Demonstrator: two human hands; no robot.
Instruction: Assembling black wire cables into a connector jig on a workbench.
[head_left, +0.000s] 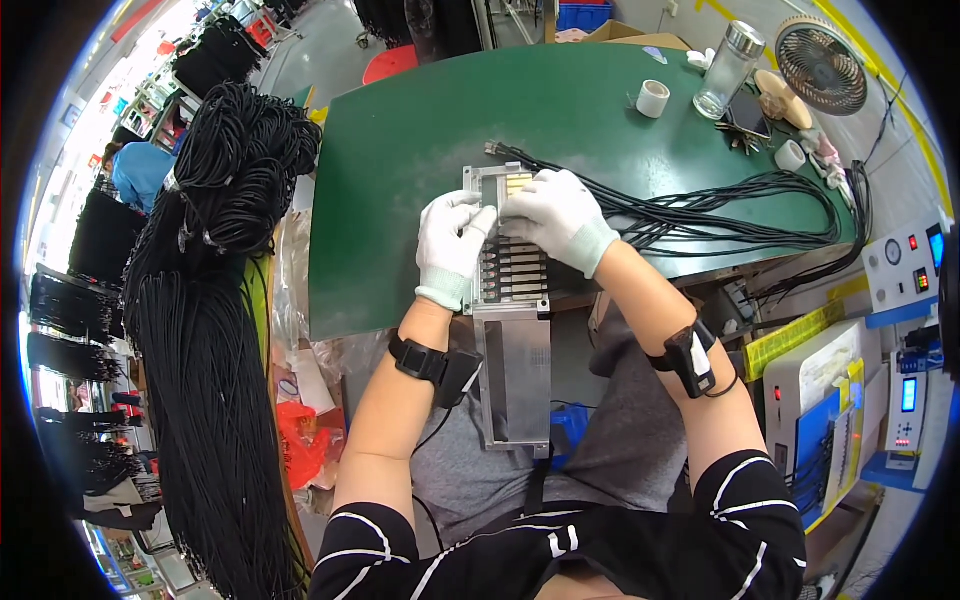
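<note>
A long metal fixture (512, 375) lies lengthwise in front of me, its far part on the green table and its near part over my lap. Several dark cable connectors (515, 275) sit side by side in its slots, and pale yellow slots show at its far end. My left hand (450, 242), in a white glove, is closed at the fixture's left edge, thumb and fingers together. From the right, my gloved right hand (560, 215) reaches over the slots with bent, closed fingers. Their fingertips nearly meet; whatever they pinch is hidden.
Black cables (720, 215) loop across the right of the green table (400, 130). Behind them stand a tape roll (652, 98), a glass bottle (728, 70) and a fan (822, 65). A large heap of black cables (215, 400) hangs on my left. Testing devices (905, 265) stand at right.
</note>
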